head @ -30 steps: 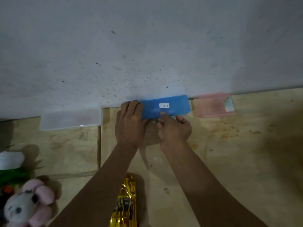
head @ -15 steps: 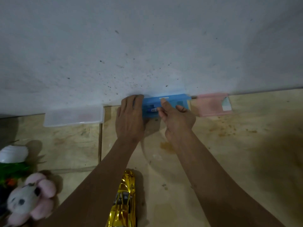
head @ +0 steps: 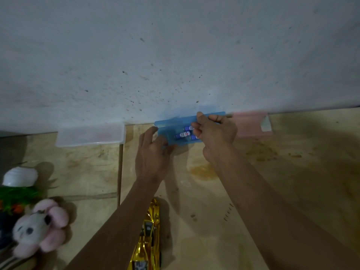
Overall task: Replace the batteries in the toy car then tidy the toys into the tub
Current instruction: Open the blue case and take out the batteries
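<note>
The flat blue plastic case (head: 187,131) at 12 o'clock against the wall, shut a second ago, now lies open: its lid (head: 183,120) stands tipped back toward the wall, and three small blue-and-white cylindrical batteries (head: 185,133) show inside it. My right hand (head: 216,133) no longer pinches the case's near edge; its fingers reach into the tray among the batteries. My left hand (head: 153,152) has slid off the top of the case toward 7 o'clock and now steadies the case's left end with its fingertips.
</note>
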A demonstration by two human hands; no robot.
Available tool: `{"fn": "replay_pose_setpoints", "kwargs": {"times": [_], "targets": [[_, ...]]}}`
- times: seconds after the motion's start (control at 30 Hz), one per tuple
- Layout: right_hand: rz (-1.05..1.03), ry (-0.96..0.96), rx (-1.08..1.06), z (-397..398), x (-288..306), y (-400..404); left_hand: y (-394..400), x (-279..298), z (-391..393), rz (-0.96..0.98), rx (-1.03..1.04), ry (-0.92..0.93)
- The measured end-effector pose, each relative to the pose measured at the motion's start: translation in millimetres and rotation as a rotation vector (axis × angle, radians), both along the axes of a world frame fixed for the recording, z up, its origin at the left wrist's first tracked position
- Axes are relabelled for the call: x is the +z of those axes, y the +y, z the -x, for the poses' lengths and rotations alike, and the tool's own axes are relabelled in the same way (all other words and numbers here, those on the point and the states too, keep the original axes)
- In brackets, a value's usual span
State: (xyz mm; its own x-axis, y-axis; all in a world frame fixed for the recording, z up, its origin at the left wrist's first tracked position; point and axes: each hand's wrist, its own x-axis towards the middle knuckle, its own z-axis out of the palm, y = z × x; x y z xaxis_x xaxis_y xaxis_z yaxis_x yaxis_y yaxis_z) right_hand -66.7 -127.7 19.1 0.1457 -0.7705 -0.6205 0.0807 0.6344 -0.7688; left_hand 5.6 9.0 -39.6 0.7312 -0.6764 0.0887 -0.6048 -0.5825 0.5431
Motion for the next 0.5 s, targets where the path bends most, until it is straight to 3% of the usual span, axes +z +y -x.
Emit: {"fn": "replay_pose_setpoints", "kwargs": {"times": [0.1,0.17,0.33,0.43,0.5], "targets": [[0.066,0.013,0.038,2.3,-2.2,1.8,8.5,4.1,0.4,-0.004,-0.052,-0.027],[0.230,0.097,0.127,4.6,-11.9,0.6,10.8,7.5,-1.9,-0.004,-0.084,-0.044],[0.989,0.388,0.710,23.6,-40.4,0.7,9.0,8.0,-10.8,-0.031,-0.192,-0.115],[1.209,0.571,1.069,28.5,-55.1,6.4,9.4,4.4,-14.1,-0.047,-0.210,-0.092],[1.328,0.645,1.138,27.5,-64.4,8.6,10.4,2.2,-15.9,-0.041,-0.216,-0.075]]}}
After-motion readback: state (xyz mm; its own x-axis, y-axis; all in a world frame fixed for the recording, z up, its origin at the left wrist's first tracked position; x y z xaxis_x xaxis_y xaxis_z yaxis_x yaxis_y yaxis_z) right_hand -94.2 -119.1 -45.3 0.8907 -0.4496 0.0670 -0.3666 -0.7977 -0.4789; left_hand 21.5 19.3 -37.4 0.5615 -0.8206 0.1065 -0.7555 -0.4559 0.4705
